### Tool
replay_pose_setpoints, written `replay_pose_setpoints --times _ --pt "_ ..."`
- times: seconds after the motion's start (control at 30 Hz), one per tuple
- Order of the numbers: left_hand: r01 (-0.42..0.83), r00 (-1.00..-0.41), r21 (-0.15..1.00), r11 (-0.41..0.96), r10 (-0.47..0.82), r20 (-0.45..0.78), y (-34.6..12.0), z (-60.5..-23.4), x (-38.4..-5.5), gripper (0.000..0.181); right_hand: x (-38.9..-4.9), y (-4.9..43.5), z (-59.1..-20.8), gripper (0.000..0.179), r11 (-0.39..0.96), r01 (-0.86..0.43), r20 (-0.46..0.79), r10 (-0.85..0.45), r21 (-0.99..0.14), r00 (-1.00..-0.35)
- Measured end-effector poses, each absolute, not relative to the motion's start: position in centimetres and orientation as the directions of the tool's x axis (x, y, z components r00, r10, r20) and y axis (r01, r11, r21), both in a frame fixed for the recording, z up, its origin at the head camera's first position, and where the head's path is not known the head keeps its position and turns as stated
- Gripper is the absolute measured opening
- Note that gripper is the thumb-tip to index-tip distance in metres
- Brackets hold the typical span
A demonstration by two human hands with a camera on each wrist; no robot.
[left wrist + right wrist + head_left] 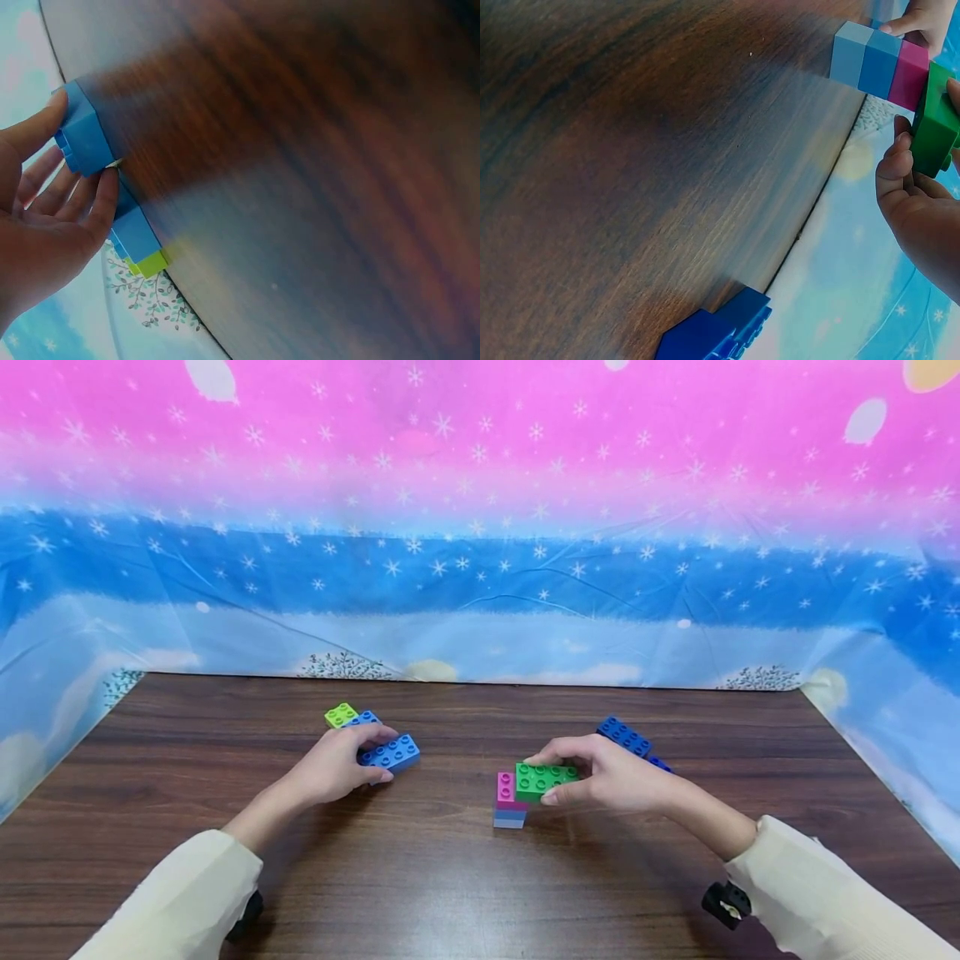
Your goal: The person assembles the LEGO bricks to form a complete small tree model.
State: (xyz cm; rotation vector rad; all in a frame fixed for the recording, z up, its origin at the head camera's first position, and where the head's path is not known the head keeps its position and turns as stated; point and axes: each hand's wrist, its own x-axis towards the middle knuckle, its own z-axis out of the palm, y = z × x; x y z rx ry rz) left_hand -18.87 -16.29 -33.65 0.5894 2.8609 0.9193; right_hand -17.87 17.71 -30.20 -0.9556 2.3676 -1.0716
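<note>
My left hand pinches a light blue brick between thumb and fingers. Behind that hand lie another blue brick and a lime green brick. My right hand grips a green brick by its long sides. One end of the green brick meets the top of a small upright stack; whether it is pressed on fully, I cannot tell. From the top down, the stack has a pink brick, a blue brick and a pale grey-blue brick.
Beyond the right hand, a dark blue brick lies on the brown wooden table, with a second dark blue brick partly hidden by the wrist. A pink and blue snowflake cloth hangs along the table's back and side edges.
</note>
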Motion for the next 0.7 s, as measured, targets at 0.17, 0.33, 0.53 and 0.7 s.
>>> replay_pose_setpoints --times 0.17,0.33,0.53,0.7 --pt "0.343 -0.92 0.576 0.742 0.39 0.045 -16.2 -33.6 -18.8 0.043 -17.9 17.7 -30.2 0.037 0.481 -0.434 -0.051 -0.712 -0.762 -0.7" --pt "0.344 -0.918 0.597 0.725 0.394 0.052 -16.0 -32.8 -18.6 0.04 -17.9 17.8 -30.3 0.036 0.482 -0.434 -0.051 -0.711 -0.761 -0.701" --pt "0.368 -0.907 0.605 0.706 0.415 0.068 -15.4 -31.8 -18.1 0.04 -17.9 17.8 -30.4 0.036 0.475 -0.417 -0.056 -0.709 -0.775 -0.703" --pt "0.393 -0.894 0.61 0.688 0.44 0.079 -14.6 -31.2 -17.4 0.041 -17.9 17.7 -30.4 0.035 0.468 -0.41 -0.056 -0.709 -0.783 -0.703"
